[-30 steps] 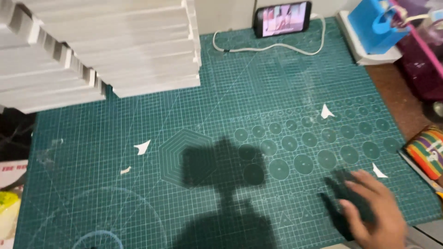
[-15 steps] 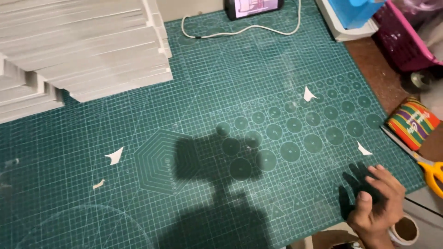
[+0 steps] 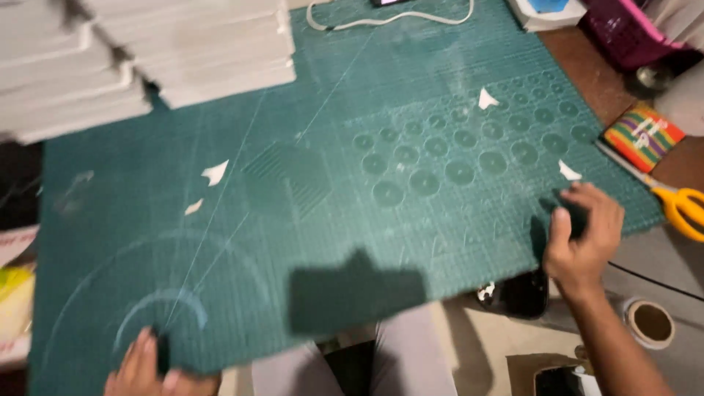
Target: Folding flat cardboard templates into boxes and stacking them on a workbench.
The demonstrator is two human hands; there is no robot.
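The green cutting mat (image 3: 381,220) fills most of the view, and its near edge is lifted clear of the surface, held at both near corners. The right hand (image 3: 583,235), at about four o'clock, is closed on the mat's edge: the thumb presses flat on top while the fingers (image 3: 594,198) curl over the margin, pinching the sheet between them. The left hand (image 3: 147,370), at about seven o'clock, grips the other near corner with its fingers bent around the rim; it is partly cut off by the frame, so its thumb probably sits under the mat, though that cannot be seen.

Small white paper scraps (image 3: 214,173) lie on the mat at nine o'clock, with another by the right fingertips and one more at one o'clock. Yellow-handled scissors (image 3: 678,205) rest just beside the mat at three o'clock, next to a striped multicoloured box (image 3: 644,136). A tape roll (image 3: 649,323) sits near the right forearm at four o'clock. Stacked white boards (image 3: 139,59) occupy eleven o'clock, overlapping the mat's far corner. A white cable (image 3: 389,18) loops at twelve o'clock.
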